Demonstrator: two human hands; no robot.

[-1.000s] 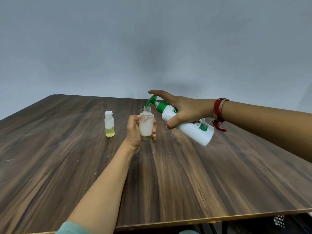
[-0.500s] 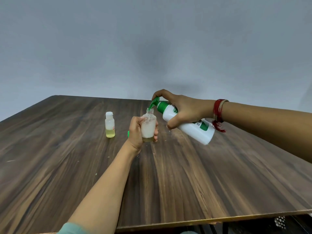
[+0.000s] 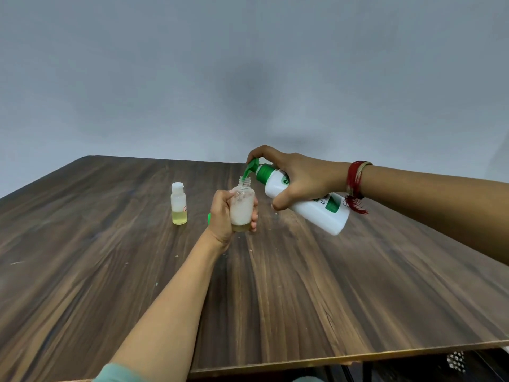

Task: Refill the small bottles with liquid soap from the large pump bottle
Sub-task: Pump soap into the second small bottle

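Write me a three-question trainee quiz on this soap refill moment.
1. True or false: the large pump bottle stands upright on the table.
2. Which hand grips the open small bottle? A. left hand B. right hand C. neither
3. Fill in: the capped small bottle on the table holds ____ liquid at its bottom.
Key: 1. False: the right hand holds it tilted in the air, nozzle at the open small bottle's mouth. 2. A. 3. Yellow.
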